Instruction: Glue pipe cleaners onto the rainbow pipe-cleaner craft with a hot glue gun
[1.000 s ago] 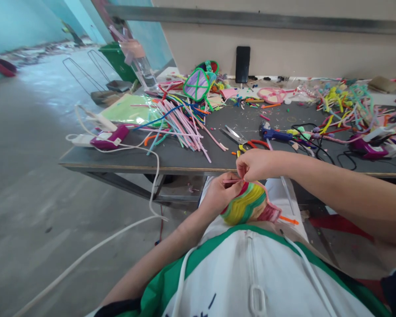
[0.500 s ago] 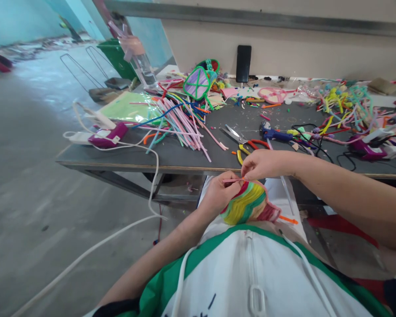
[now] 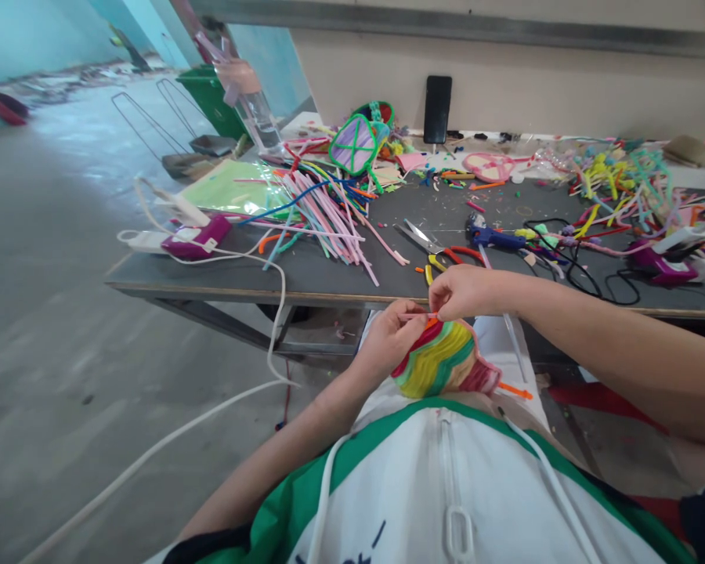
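Observation:
A multicoloured striped craft piece (image 3: 440, 362), banded in red, yellow, green and tan with a pink edging, rests on my lap. My left hand (image 3: 392, 338) is closed on its upper left edge, where a thin pink pipe cleaner (image 3: 414, 316) runs between the fingers. The fingertips of my right hand (image 3: 461, 291) pinch the same pipe cleaner beside a small orange bit at the top edge. An orange stem (image 3: 515, 390) sticks out at the piece's lower right. My fingers partly hide where the pipe cleaner meets the edge.
Scissors (image 3: 426, 241) and a blue glue gun (image 3: 493, 236) lie just beyond my hands on the grey table (image 3: 240, 278). Pink pipe cleaners (image 3: 329, 219) are heaped to the left. A phone (image 3: 438, 110) stands at the back. A white cable (image 3: 279, 329) hangs over the front edge.
My left fingers have closed further over the pink pipe cleaner, so less of its left end shows. The right hand keeps its pinch. The view has shifted slightly.

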A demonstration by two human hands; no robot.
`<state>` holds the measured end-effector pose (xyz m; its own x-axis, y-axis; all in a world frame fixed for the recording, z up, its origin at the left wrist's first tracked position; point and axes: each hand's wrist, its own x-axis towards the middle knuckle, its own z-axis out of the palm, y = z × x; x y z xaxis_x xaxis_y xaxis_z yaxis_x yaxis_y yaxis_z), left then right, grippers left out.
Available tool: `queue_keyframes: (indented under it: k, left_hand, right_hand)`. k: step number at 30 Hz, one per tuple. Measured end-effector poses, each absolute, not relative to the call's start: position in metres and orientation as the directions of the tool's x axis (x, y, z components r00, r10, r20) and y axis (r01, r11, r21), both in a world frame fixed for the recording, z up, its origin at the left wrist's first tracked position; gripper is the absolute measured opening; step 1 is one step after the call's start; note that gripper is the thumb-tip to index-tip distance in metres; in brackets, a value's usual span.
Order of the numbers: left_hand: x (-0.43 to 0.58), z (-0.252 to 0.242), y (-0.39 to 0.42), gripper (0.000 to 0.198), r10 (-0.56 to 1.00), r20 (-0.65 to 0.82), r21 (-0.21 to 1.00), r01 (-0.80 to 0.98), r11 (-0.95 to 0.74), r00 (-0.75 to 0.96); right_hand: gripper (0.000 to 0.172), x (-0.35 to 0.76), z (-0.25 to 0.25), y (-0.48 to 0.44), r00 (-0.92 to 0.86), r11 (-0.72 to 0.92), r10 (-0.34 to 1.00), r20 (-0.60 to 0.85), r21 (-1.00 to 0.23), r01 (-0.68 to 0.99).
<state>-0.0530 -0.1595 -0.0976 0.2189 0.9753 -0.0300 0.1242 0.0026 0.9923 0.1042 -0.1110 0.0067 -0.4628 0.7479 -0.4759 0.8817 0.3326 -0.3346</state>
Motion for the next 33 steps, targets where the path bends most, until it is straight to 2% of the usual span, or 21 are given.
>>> queue_keyframes:
  k: [4, 8, 11, 19, 23, 27, 33]
  left_hand:
    - [-0.061, -0.095, -0.154, 0.014, 0.970, 0.034, 0.999, -0.035, -0.026, 0.242]
    - [-0.073, -0.088, -0.149, 0.012, 0.965, 0.108, 0.975, 0.163, -0.149, 0.239]
    - [-0.080, -0.082, -0.149, 0.013, 0.957, 0.093, 0.932, 0.313, -0.181, 0.276]
    - [-0.082, -0.080, -0.150, 0.021, 0.923, -0.092, 0.938, 0.344, -0.046, 0.375]
    - [-0.082, -0.082, -0.149, 0.017, 0.911, -0.084, 0.943, 0.328, -0.058, 0.405]
    - [-0.081, -0.087, -0.150, 0.014, 0.931, -0.037, 0.941, 0.325, -0.090, 0.364]
    - [-0.078, -0.096, -0.152, 0.017, 0.946, -0.085, 0.959, 0.285, -0.008, 0.314]
  right_hand:
    - [0.028, 0.106, 0.007, -0.111, -0.482, 0.346, 0.742, -0.466, -0.350, 0.871]
    - [0.029, 0.107, 0.007, -0.110, -0.488, 0.349, 0.739, -0.464, -0.356, 0.867]
    - [0.029, 0.108, 0.005, -0.109, -0.496, 0.358, 0.736, -0.460, -0.357, 0.863]
    - [0.028, 0.108, 0.002, -0.108, -0.500, 0.347, 0.737, -0.454, -0.381, 0.857]
    - [0.027, 0.110, 0.000, -0.106, -0.518, 0.352, 0.729, -0.448, -0.403, 0.845]
    - [0.025, 0.111, -0.002, -0.105, -0.530, 0.366, 0.724, -0.441, -0.406, 0.838]
    - [0.025, 0.109, 0.001, -0.105, -0.530, 0.386, 0.724, -0.440, -0.378, 0.842]
